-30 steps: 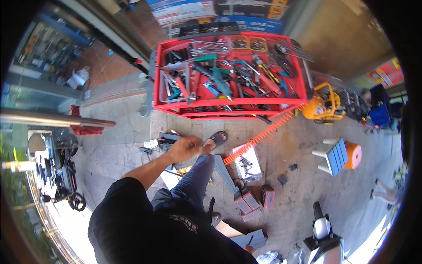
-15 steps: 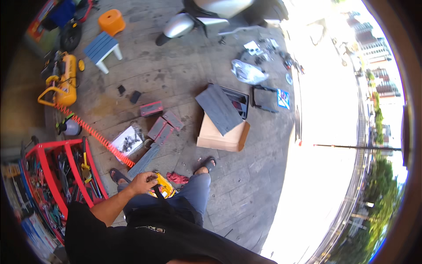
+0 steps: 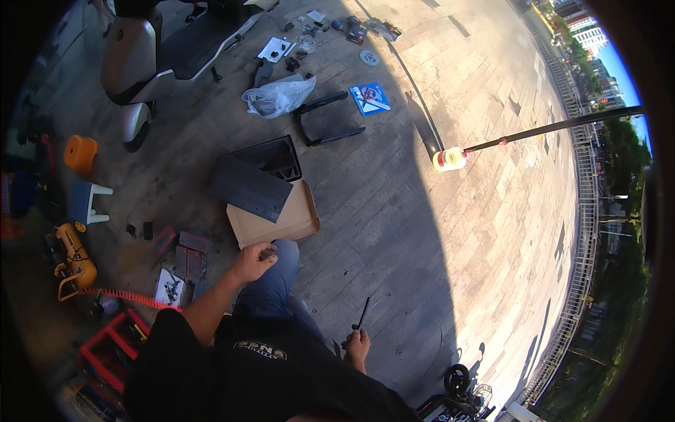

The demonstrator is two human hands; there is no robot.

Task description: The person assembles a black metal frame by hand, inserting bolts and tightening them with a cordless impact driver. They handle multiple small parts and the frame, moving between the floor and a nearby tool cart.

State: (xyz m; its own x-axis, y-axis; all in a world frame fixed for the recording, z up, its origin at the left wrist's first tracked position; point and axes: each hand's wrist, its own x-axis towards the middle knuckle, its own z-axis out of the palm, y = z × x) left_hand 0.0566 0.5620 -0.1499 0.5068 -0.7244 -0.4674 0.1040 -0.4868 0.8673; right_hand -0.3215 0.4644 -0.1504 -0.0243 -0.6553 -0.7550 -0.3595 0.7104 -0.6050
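My left hand [image 3: 254, 263] is closed in a fist above my bent knee, close to the near edge of an open cardboard box [image 3: 304, 212]. Whether anything sits inside its curled fingers I cannot make out. Lower down and to the right, my right hand [image 3: 357, 344] grips a thin dark rod [image 3: 364, 313] that points up and away from me. The kind of rod is too small to tell. Across the cardboard box lies a dark grey panel [image 3: 256, 191], partly covering a black tray [image 3: 285, 156].
Red-edged dark blocks [image 3: 191, 257] and a white sheet with small parts [image 3: 169, 287] lie left, near a red tool cart [image 3: 105, 355] and yellow compressor [image 3: 79, 257]. Farther off are a scooter [image 3: 140, 60], plastic bag [image 3: 281, 96] and black frame [image 3: 316, 119]. A pole [image 3: 555, 128] stands right.
My view has swung right. My left hand has left the black strap by the yellow bag and is now over my knee. My right hand has come into view with the rod.
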